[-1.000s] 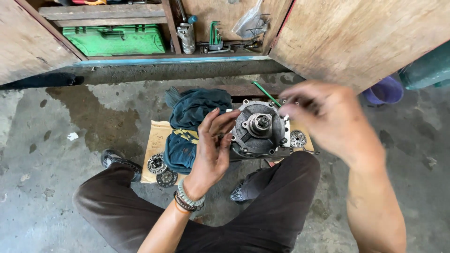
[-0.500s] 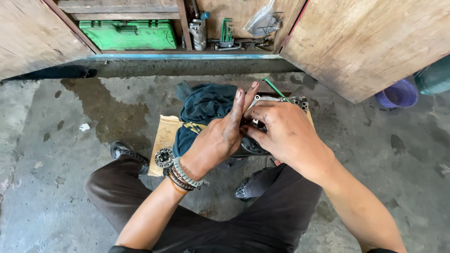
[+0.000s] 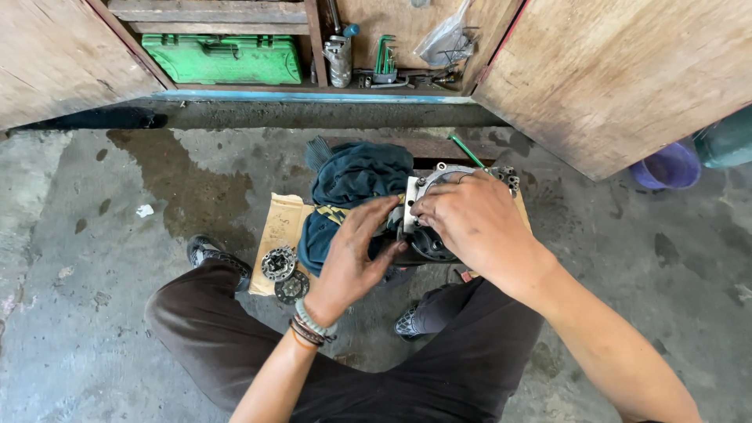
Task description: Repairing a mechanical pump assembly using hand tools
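Two hands on round metal housing (image 3: 439, 235) at cardboard sheet's (image 3: 282, 223) right edge, right hand (image 3: 470, 223) grasping its rim, left hand (image 3: 356, 254) fingers pressing it, blue rag (image 3: 356, 180) just beside, two discs (image 3: 283, 270) at left corner.

Item in my hands: round grey cast-metal housing with a pale bolted flange (image 3: 439, 184), grimy, lying on its side on a tan cardboard sheet (image 3: 283, 223) on the floor, against a dark teal cloth (image 3: 356, 176). Rim bolts visible; centre hidden under my right hand (image 3: 470, 223).
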